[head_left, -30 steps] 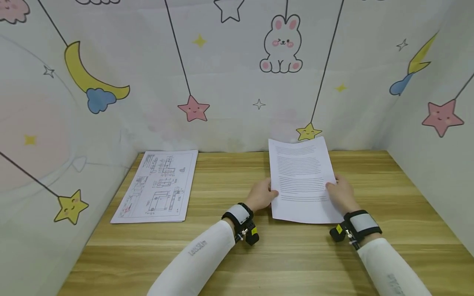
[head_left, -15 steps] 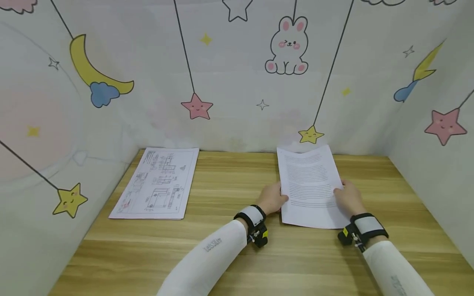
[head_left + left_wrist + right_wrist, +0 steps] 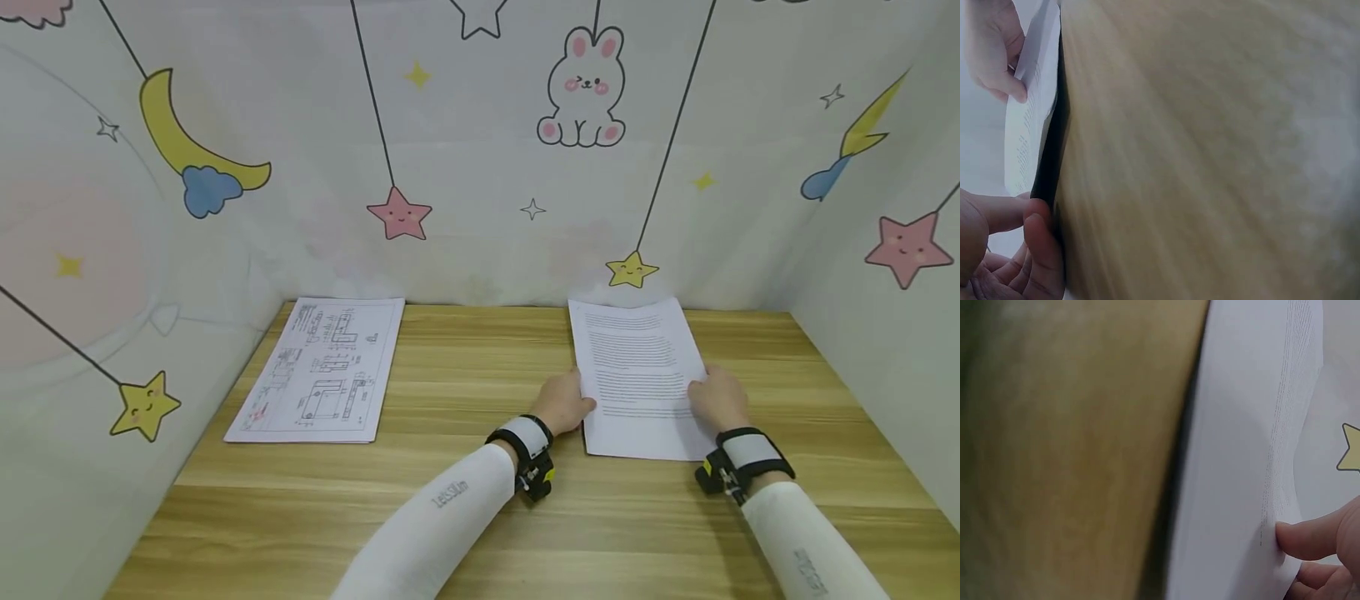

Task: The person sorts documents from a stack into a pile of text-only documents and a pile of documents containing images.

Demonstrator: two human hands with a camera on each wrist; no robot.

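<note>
Paper [image 3: 637, 379] | white, rectangular | text-printed | blank toward bottom | slightly wavy

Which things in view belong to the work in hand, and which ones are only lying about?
In the work, it seems:
text-printed paper, gripped at two opposite edges
left hand
right hand

Apparently just lying about:
paper with technical drawings, untouched on the table

My printed papers [image 3: 637, 375] have words too tiny to read. In the head view, they hide some of my left hand [image 3: 564, 402]. In my right wrist view, the table [image 3: 1072, 456] is blurry and the edge cuts a yellow star [image 3: 1352, 450].
</note>
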